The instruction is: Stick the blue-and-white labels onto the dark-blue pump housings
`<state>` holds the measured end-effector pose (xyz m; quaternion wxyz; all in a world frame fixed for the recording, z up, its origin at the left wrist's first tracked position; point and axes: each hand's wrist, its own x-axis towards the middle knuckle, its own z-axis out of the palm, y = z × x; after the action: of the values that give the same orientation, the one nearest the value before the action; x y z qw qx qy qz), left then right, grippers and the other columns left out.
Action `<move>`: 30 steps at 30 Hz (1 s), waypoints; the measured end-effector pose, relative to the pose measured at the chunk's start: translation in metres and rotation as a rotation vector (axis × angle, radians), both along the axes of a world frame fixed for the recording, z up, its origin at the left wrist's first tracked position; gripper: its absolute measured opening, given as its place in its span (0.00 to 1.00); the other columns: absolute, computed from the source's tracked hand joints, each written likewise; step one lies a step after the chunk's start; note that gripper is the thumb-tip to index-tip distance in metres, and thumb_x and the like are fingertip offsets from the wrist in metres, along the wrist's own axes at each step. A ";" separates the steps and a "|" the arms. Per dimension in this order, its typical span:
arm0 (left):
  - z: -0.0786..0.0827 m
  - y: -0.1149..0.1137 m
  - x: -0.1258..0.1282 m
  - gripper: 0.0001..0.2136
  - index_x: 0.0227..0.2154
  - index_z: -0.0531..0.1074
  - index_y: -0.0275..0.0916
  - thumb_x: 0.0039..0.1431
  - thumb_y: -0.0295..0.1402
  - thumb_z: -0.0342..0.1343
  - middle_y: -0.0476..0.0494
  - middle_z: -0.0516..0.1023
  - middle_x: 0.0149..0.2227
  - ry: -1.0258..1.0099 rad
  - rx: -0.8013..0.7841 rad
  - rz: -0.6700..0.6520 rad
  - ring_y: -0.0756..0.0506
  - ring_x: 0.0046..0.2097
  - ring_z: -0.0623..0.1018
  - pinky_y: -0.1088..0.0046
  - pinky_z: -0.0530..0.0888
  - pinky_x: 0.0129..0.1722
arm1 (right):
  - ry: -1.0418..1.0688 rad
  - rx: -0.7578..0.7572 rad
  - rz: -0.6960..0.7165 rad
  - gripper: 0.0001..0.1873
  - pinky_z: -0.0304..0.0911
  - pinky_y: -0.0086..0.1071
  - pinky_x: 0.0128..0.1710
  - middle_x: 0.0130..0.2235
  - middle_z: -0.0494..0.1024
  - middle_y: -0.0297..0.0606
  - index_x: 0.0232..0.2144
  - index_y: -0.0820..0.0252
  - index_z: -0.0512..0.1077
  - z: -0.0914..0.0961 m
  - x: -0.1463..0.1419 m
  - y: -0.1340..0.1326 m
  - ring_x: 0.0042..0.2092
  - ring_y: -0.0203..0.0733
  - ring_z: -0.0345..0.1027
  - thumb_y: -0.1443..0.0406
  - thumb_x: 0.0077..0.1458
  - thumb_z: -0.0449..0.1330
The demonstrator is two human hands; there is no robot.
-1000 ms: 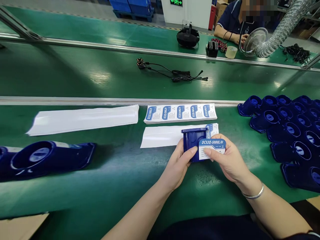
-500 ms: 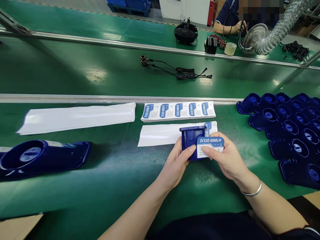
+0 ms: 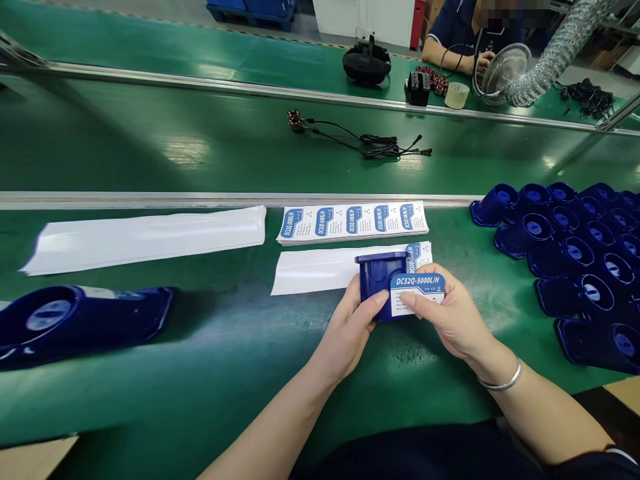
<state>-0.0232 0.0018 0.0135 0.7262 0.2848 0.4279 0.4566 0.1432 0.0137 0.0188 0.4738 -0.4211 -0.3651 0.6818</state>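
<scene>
My left hand (image 3: 349, 328) is closed around a dark blue plastic housing (image 3: 377, 272), its thumb pressed on the near face. My right hand (image 3: 459, 323), with a metal bangle at the wrist, pinches a blue-and-white label (image 3: 418, 283) printed "DC52Q-5000L/H". The label lies over the right part of the housing; whether it is stuck down I cannot tell. Just behind my hands is a mostly bare white label strip (image 3: 313, 270) with printed labels at its right end. Beyond it lies a stack of printed label sheets (image 3: 353, 223).
Several blue housings (image 3: 575, 252) stand in rows at the right. Another blue housing (image 3: 120, 317) and white backing sheets (image 3: 150, 237) lie at the left. A bundled black cable (image 3: 380, 145) rests on the green belt behind a metal rail. Across it a co-worker's hand (image 3: 484, 61) is near a duct hose (image 3: 555, 63).
My hands keep almost the same hold on the housing and label. The view has shifted slightly, and the black cable has moved a little to the right along the belt.
</scene>
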 end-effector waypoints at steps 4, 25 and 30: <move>0.003 -0.001 0.000 0.27 0.61 0.67 0.45 0.61 0.44 0.62 0.41 0.72 0.62 0.004 0.004 0.001 0.32 0.65 0.67 0.55 0.69 0.61 | 0.011 0.000 0.005 0.15 0.62 0.23 0.31 0.29 0.74 0.27 0.33 0.57 0.72 0.000 0.000 0.000 0.29 0.29 0.63 0.64 0.50 0.75; 0.003 0.000 0.001 0.31 0.61 0.66 0.44 0.56 0.38 0.68 0.40 0.74 0.61 0.025 0.054 -0.007 0.33 0.64 0.70 0.55 0.67 0.64 | -0.028 0.017 0.012 0.15 0.62 0.27 0.32 0.29 0.73 0.28 0.33 0.57 0.71 -0.001 0.001 -0.001 0.29 0.32 0.64 0.61 0.50 0.75; 0.001 0.001 0.000 0.31 0.61 0.66 0.44 0.55 0.37 0.69 0.39 0.74 0.61 0.046 0.073 -0.014 0.33 0.64 0.70 0.55 0.68 0.63 | -0.024 0.019 0.012 0.15 0.63 0.27 0.33 0.30 0.74 0.28 0.34 0.56 0.72 -0.003 0.001 -0.001 0.30 0.33 0.65 0.62 0.51 0.74</move>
<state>-0.0227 0.0027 0.0143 0.7084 0.3245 0.4255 0.4603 0.1438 0.0126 0.0161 0.4692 -0.4225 -0.3796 0.6762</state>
